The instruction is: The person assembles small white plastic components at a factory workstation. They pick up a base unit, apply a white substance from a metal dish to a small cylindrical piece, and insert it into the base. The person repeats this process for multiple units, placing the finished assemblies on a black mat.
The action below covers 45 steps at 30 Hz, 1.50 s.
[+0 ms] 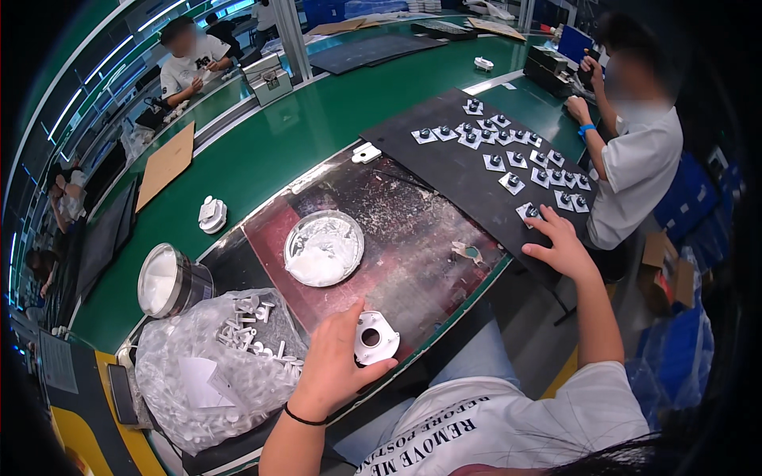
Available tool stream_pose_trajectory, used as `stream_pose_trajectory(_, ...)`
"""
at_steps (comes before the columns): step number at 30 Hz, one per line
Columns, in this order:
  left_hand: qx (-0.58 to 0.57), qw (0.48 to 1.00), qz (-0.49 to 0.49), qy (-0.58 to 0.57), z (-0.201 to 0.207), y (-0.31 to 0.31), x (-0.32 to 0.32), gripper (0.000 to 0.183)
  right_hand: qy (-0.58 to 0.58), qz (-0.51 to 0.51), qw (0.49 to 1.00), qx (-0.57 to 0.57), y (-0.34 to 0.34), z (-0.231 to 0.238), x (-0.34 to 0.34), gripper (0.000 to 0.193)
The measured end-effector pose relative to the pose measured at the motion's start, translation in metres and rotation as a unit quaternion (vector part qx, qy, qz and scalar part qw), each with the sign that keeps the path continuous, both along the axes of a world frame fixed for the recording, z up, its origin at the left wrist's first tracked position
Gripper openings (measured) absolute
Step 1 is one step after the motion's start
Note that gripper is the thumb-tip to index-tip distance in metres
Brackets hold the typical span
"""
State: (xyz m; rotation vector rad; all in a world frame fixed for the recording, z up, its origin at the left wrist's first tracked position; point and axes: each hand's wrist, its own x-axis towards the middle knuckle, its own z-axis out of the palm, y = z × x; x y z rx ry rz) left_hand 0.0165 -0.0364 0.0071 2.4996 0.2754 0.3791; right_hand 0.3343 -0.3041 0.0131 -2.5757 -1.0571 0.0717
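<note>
My left hand is curled around the edge of a white plastic housing with a round hole, thumb and forefinger on either side of it, above the worn work board. My right hand reaches over the black mat, thumb and fingers apart. Its fingertips are at the nearest of the small parts, a white square piece with a dark knob; whether they touch it I cannot tell. Left of the housing lies a round metal dish smeared with white paste.
Several similar knobbed parts cover the black mat. At left stand a tub of white paste and a plastic bag of white plastic pieces. A white assembly rests on the green conveyor. A co-worker sits at right.
</note>
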Motion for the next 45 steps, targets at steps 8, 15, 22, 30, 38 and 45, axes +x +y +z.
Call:
stream_pose_trajectory(8, 0.005, 1.0, -0.012, 0.004, -0.001, 0.002, -0.001, 0.095, -0.055, 0.032, 0.998, -0.026, 0.015, -0.021, -0.021, 0.071)
stream_pose_trajectory(15, -0.015, 1.0, 0.013, -0.013, -0.001, -0.002, -0.002, 0.092, -0.187, 0.109, 0.976, 0.026, 0.029, -0.039, -0.065, 0.044)
stream_pose_trajectory(22, -0.01, 1.0, 0.004, -0.006, -0.001, -0.001, -0.002, 0.092, -0.23, 0.107, 0.965, 0.062, 0.03, -0.041, -0.066, 0.035)
stream_pose_trajectory(30, -0.005, 1.0, 0.004, -0.017, -0.002, -0.002, -0.003, 0.093, -0.214, 0.095, 0.97, 0.064, 0.029, -0.04, -0.062, 0.03)
stream_pose_trajectory(38, -0.009, 1.0, 0.003, -0.027, -0.003, 0.0, -0.004, 0.092, -0.105, 0.063, 0.985, 0.123, 0.029, -0.025, -0.065, 0.028)
stream_pose_trajectory(45, -0.039, 0.999, -0.007, -0.022, -0.004, 0.009, -0.007, 0.091, 0.053, -0.052, 0.938, 0.34, 0.036, -0.036, -0.058, 0.013)
